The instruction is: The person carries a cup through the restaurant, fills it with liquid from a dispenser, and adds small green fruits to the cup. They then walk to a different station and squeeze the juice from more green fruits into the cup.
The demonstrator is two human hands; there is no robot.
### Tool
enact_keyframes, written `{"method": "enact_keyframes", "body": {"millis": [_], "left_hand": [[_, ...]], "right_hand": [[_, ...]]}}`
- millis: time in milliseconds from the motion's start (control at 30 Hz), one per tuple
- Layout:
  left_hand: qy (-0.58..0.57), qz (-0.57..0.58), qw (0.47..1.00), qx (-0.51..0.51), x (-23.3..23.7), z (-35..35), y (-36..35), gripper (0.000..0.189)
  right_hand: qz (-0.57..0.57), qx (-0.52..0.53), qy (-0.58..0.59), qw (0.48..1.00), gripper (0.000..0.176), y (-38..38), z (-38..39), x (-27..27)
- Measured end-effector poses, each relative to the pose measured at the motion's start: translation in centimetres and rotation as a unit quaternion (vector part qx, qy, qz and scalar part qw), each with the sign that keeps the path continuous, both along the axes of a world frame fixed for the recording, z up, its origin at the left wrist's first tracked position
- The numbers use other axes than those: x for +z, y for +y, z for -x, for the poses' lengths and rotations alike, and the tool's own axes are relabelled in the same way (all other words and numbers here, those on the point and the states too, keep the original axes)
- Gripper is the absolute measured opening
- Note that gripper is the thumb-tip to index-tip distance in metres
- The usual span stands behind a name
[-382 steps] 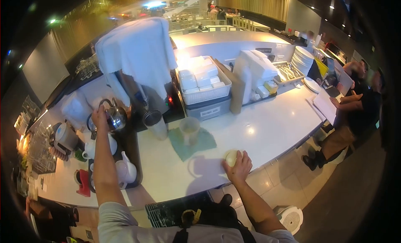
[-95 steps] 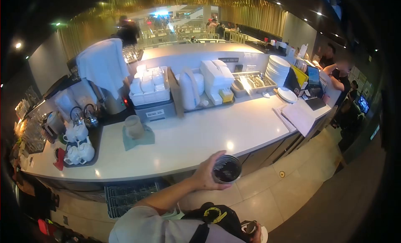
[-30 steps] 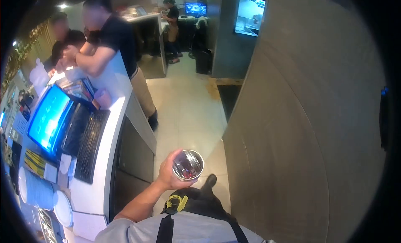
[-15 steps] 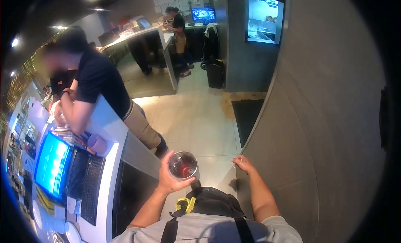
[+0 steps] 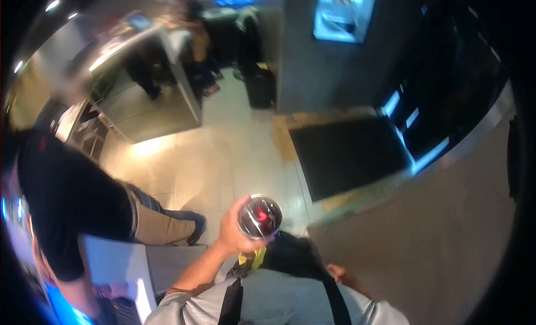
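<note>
My left hand (image 5: pixel 235 229) is wrapped round the side of a cup (image 5: pixel 260 216), held out in front of my chest. From above, its round rim looks shiny, and a dark drink with a bright red spot shows inside. My right hand (image 5: pixel 337 272) hangs low beside my apron (image 5: pixel 296 258), near the grey-brown wall panel. It is small and blurred, and its fingers cannot be made out clearly.
A person in a dark shirt (image 5: pixel 72 196) leans over the white counter (image 5: pixel 114 261) at my left. Ahead lies the tiled floor (image 5: pixel 218 163), with a black mat (image 5: pixel 349 157) by a doorway. A black bin (image 5: pixel 261 87) and another person (image 5: pixel 195 40) are farther back.
My view has swung right and forward, bringing the mat and doorway into fuller view. The cup stays in my left hand. My right hand has dropped back closer to my body.
</note>
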State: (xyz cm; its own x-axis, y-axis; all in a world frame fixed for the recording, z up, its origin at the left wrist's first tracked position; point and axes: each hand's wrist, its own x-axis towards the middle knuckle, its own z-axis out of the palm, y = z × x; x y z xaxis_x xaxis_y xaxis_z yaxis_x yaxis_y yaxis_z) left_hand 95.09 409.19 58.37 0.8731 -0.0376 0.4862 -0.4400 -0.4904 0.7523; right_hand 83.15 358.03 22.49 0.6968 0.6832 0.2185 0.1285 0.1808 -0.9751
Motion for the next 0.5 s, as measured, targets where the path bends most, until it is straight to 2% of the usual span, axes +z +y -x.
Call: {"method": "enact_keyframes", "body": {"millis": [33,67,133,167,200,233,300,333,400,500], "left_hand": [[0.031,0.002,0.999,-0.025,0.3,-2.1,0.5,0.116],[0.011,-0.039,0.999,-0.010,0.4,-4.3,0.9,0.115],[0.047,0.004,0.998,-0.041,0.5,-8.8,0.9,0.113],[0.041,0.028,0.997,-0.060,0.5,-10.8,0.5,0.112],[0.028,0.054,0.996,-0.071,0.0,-13.0,0.4,0.112],[0.033,0.057,0.994,-0.084,-1.1,-15.2,0.8,0.114],[0.016,0.069,0.992,-0.106,-0.8,-19.5,0.0,0.115],[0.013,0.082,0.990,-0.113,-0.7,-21.5,-0.2,0.115],[0.006,0.047,0.992,-0.120,0.0,-24.8,-0.1,0.115],[0.016,0.030,0.994,-0.103,0.7,-30.5,-1.7,0.120]], "right_hand": [[0.056,-0.046,0.098,0.993,0.051,1.7,0.9,0.2],[0.090,-0.089,0.214,0.968,0.056,3.3,1.4,-0.3],[0.108,-0.188,0.481,0.850,0.067,6.2,-0.4,-0.5],[0.111,-0.227,0.571,0.781,0.073,7.0,-2.2,-0.4],[0.307,-0.230,0.573,0.724,0.081,6.0,-5.0,-0.3],[0.344,-0.245,0.587,0.691,0.080,6.9,-7.7,0.9],[0.340,-0.267,0.598,0.674,0.079,8.6,-13.5,1.8],[0.299,-0.276,0.599,0.690,0.079,9.5,-16.3,1.5],[0.333,-0.274,0.591,0.681,0.072,11.8,-23.3,0.9],[0.331,-0.329,0.507,0.724,0.069,13.5,-34.4,2.5]]}}
